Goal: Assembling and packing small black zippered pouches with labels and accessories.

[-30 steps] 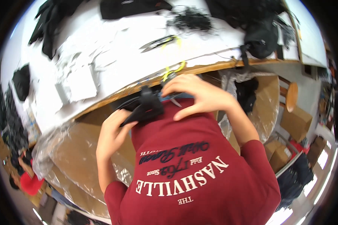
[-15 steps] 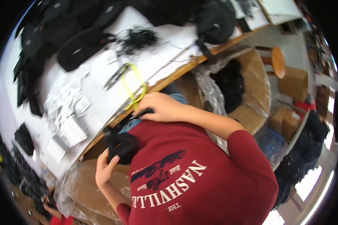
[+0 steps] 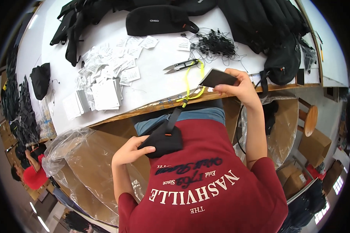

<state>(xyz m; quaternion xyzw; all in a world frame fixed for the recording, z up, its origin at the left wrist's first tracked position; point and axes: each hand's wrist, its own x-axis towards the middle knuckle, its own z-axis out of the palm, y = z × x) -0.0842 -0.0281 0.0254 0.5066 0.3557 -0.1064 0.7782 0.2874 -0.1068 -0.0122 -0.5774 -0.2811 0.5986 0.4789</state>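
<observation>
My left hand (image 3: 133, 150) grips a small black fabric pouch (image 3: 165, 144) against the front of my dark red shirt. A flat black strap (image 3: 174, 118) sticks up from the pouch, and a tiny orange label shows on it. Above the table's front edge, my right hand (image 3: 241, 88) pinches a dark, flat rectangular card (image 3: 218, 79) between thumb and fingers. Thread snips (image 3: 181, 66) lie on the white table beyond it, with a bright yellow cord (image 3: 187, 79) running from them to the wooden edge.
White paper tags (image 3: 109, 64) lie heaped at the left, with stacks (image 3: 105, 95) in front. Tangled black strings (image 3: 216, 44) sit behind the snips. Black bags (image 3: 155, 21) line the table's back. Plastic-lined cartons (image 3: 93, 155) stand below the edge. A person in red (image 3: 35, 174) is far left.
The view has turned. My right hand has moved from near my waist out to the right, now holding the dark card over the table edge. My left hand keeps the pouch.
</observation>
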